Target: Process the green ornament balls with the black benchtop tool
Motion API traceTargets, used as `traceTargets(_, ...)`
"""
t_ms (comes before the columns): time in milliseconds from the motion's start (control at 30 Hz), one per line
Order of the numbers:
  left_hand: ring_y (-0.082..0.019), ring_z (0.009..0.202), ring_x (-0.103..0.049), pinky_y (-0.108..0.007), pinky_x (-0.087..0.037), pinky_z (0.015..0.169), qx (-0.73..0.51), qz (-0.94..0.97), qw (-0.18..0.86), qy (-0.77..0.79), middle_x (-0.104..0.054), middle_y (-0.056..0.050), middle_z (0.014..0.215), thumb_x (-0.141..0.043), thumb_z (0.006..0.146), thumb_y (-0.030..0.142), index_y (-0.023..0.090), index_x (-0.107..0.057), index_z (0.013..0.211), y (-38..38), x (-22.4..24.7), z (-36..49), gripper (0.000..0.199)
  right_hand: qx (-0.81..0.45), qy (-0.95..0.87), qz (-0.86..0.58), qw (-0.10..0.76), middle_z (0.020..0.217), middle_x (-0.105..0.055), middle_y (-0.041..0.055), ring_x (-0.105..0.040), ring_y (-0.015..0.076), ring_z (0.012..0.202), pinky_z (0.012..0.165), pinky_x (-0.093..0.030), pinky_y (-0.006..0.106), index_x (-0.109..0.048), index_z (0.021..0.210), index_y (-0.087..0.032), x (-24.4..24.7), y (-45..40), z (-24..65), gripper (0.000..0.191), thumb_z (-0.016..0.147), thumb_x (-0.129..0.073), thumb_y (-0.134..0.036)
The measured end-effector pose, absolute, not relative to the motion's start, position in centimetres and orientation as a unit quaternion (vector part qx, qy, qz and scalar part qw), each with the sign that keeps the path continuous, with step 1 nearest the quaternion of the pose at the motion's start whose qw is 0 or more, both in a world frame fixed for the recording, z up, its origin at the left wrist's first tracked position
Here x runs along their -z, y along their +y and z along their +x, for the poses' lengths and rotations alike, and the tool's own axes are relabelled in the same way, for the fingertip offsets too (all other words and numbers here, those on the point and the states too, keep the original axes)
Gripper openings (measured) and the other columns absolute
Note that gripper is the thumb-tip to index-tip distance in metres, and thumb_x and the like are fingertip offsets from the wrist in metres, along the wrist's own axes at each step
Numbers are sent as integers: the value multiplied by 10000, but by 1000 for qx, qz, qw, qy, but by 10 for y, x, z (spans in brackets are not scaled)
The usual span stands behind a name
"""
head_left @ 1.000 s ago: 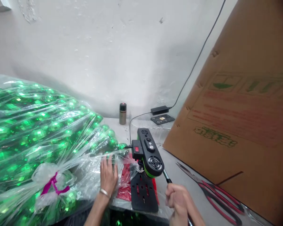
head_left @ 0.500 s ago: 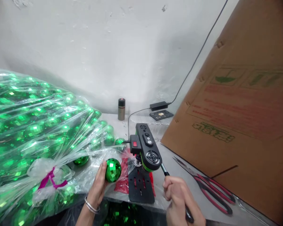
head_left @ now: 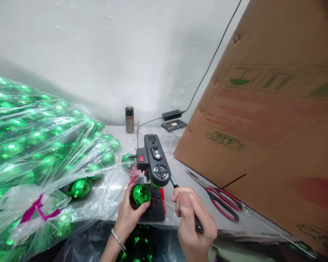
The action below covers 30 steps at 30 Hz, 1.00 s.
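Observation:
A shiny green faceted ball is between the thumb and fingers of my left hand, over the black slotted base plate of a small device. The device's black upper body has two round grilles and a red switch on its left side. My right hand is wrapped round a black-handled lever, whose metal shaft runs up to the device. Red material shows beneath the base plate.
Clear bags of green balls fill the left, one tied with a magenta ribbon. Red-black scissors lie right, beside a large cardboard box. Behind stand a small bottle, a power adapter and a phone-like slab.
My left hand has brought the green ball rightward to the device, over its base plate, with the thumb now showing round the ball. My right hand still grips the lever. The whole view has shifted.

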State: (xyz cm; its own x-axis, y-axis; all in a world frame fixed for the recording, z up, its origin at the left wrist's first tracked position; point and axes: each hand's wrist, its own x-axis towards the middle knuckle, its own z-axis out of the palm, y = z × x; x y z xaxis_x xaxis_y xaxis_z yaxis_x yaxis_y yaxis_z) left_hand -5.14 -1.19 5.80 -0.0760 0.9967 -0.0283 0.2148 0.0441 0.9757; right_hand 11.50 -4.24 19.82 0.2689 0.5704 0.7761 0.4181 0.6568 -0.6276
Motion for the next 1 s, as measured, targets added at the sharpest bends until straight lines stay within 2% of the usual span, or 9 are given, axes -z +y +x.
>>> traceTargets(100, -452, 1479, -620, -683, -449, 1277, -424, 593, 377, 572, -674, -203, 1561, -894, 734, 447, 222, -601, 1473, -9, -50, -44, 826, -54, -611, -406, 678, 752, -607, -9, -595, 120, 635, 551, -439, 246, -561, 844, -223, -199, -43, 116, 292, 1079, -499, -61)
traceTargets(233, -461, 1391, -673, -693, -521, 1205, -426, 633, 317, 564, -726, -197, 1444, -900, 725, 353, 223, -632, 1444, -11, -45, -35, 778, -56, -617, -406, 672, 748, -594, -9, -584, 114, 621, 526, -422, 234, -559, 857, -225, -199, -45, 117, 296, 1077, -483, -41)
traceTargets(500, -452, 1329, -688, -681, -566, 1146, -419, 649, 278, 571, -730, -163, 1375, -895, 715, 307, 256, -659, 1416, -13, -48, -29, 742, -51, -626, -413, 660, 755, -602, -7, -586, 111, 614, 514, -419, 233, -570, 868, -224, -201, -47, 118, 290, 1070, -486, -33)
traceTargets(700, -465, 1391, -651, -710, -491, 1216, -421, 623, 337, 566, -722, -174, 1409, -911, 695, 360, 240, -674, 1413, -8, -51, -35, 766, -50, -621, -418, 661, 750, -602, -16, -599, 107, 631, 526, -434, 224, -549, 863, -227, -200, -47, 118, 286, 1071, -487, -41)
traceTargets(867, -406, 1468, -628, -600, -466, 1273, -463, 518, 452, 560, -681, -166, 1542, -871, 788, 549, 226, -593, 1490, 0, -50, -55, 822, -53, -617, -418, 665, 714, -567, -24, -602, 111, 641, 525, -421, 224, -515, 832, -232, -199, -47, 117, 311, 1071, -483, -36)
traceTargets(1000, -403, 1511, -601, -557, -440, 1309, -454, 499, 519, 525, -650, -183, 1598, -889, 778, 612, 201, -606, 1484, 3, -52, -69, 864, -53, -611, -411, 675, 701, -556, -26, -606, 115, 654, 540, -427, 225, -515, 829, -232, -198, -46, 115, 317, 1070, -481, -29)
